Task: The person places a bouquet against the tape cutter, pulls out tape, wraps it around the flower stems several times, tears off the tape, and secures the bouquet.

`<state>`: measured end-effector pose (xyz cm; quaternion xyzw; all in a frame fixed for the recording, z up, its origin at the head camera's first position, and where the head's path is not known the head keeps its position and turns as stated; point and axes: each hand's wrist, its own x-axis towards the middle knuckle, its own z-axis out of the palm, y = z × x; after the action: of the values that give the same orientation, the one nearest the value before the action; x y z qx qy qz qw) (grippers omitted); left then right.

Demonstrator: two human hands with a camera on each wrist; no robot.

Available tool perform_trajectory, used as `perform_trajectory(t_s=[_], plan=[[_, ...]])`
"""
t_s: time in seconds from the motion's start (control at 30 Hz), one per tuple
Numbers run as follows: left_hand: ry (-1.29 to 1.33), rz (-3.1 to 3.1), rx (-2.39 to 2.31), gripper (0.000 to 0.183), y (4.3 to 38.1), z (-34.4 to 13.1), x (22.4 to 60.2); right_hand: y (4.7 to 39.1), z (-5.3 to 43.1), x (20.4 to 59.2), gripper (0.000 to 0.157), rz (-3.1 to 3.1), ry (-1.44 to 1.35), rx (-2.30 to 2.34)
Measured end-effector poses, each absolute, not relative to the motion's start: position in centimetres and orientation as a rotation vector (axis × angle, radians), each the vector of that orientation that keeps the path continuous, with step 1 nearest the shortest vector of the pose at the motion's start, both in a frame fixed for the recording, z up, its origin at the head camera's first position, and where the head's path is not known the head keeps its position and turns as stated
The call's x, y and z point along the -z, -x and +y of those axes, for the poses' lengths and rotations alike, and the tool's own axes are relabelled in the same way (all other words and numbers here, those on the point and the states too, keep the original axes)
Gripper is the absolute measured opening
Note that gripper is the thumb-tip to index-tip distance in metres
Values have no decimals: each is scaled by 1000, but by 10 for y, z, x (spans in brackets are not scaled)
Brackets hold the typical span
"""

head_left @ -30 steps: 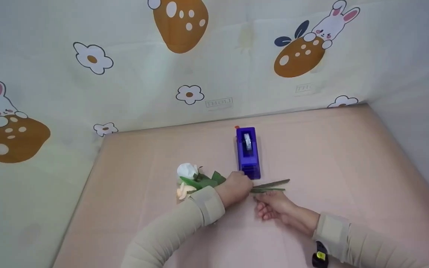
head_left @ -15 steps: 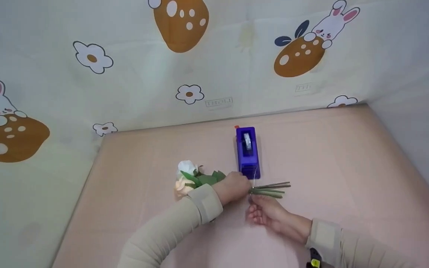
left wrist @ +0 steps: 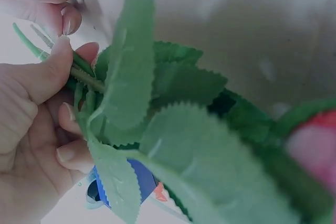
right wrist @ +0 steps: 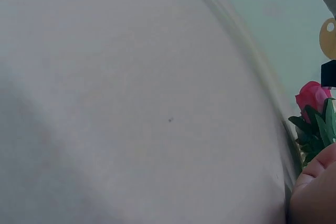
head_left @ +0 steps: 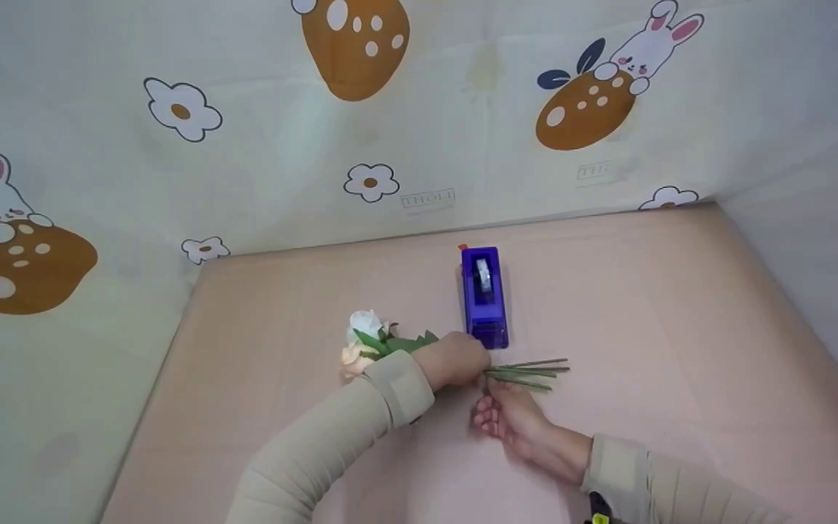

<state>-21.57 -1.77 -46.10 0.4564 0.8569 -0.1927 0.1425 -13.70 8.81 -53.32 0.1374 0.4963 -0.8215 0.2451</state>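
My left hand [head_left: 455,359] grips a small bunch of flowers by the stems [head_left: 535,371], which fan out to the right. Beyond its left side show a white rose [head_left: 365,322], a peach rose [head_left: 356,360] and green leaves; a pink flower [right wrist: 313,97] appears in the right wrist view. Close under the stems, my right hand [head_left: 517,418] has curled fingers, its thumb and forefinger pinching at what looks like the end of a clear tape strip, mostly hidden here. Serrated leaves [left wrist: 126,72] fill much of the left wrist view, beside the thumb on the stems.
A blue tape dispenser [head_left: 488,331] with a clear roll stands just behind the left hand. The pinkish table [head_left: 644,306] meets a pale wall sheet [head_left: 463,131] printed with rabbits and flowers at the back and sides.
My right hand has moved left and toward me beneath the stems. The stem ends have spread apart, and a shiny tape strip visible half a second ago above them no longer shows.
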Motion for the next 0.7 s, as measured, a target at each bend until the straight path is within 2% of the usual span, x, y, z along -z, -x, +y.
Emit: perform_trajectory(t_s=[0.2, 0.43, 0.7], plan=[[-1274, 2459, 546, 16, 220, -18, 464, 137, 88, 533, 24, 1469, -340, 2188], [-1231, 2463, 576, 20, 222, -18, 466, 135, 89, 533, 16, 1532, -313, 2158], [-1205, 2425, 442, 19, 221, -18, 462, 137, 91, 534, 24, 1522, -341, 2147]])
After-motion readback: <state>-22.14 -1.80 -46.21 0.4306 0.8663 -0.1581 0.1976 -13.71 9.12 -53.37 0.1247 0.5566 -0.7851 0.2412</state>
